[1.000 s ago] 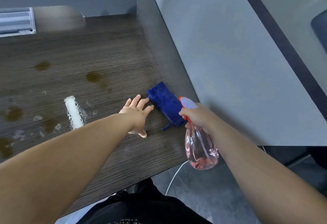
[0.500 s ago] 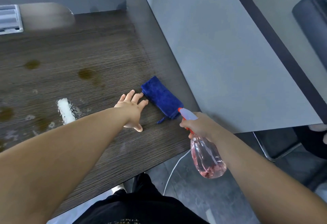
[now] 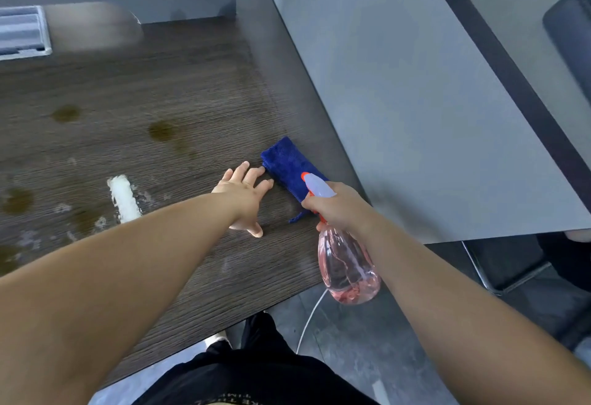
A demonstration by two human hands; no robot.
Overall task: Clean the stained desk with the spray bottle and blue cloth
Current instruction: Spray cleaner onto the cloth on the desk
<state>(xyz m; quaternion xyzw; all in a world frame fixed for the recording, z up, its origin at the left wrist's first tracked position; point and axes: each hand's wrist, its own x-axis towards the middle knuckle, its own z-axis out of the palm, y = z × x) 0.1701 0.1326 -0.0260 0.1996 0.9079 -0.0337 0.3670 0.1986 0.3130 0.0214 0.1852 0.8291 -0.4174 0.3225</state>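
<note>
The dark wood-grain desk (image 3: 179, 91) carries several brown stains (image 3: 162, 131) and a white smear (image 3: 123, 196). A folded blue cloth (image 3: 286, 166) lies near the desk's right edge, beside the grey partition. My left hand (image 3: 244, 195) rests flat on the desk with fingers spread, its fingertips just short of the cloth's left edge. My right hand (image 3: 339, 206) grips the neck of a clear spray bottle (image 3: 347, 268) holding a little pink liquid. The bottle hangs over the desk's front right corner, and its white and orange nozzle points up and left over the cloth.
A grey partition wall (image 3: 415, 100) runs along the desk's right side. A white slatted object (image 3: 19, 33) sits at the far left back. A white cable (image 3: 308, 318) hangs below the desk edge. A black chair (image 3: 505, 264) stands on the right.
My right hand has brought the spray bottle back up and left, closer to the cloth. My left hand stays flat on the desk by the cloth.
</note>
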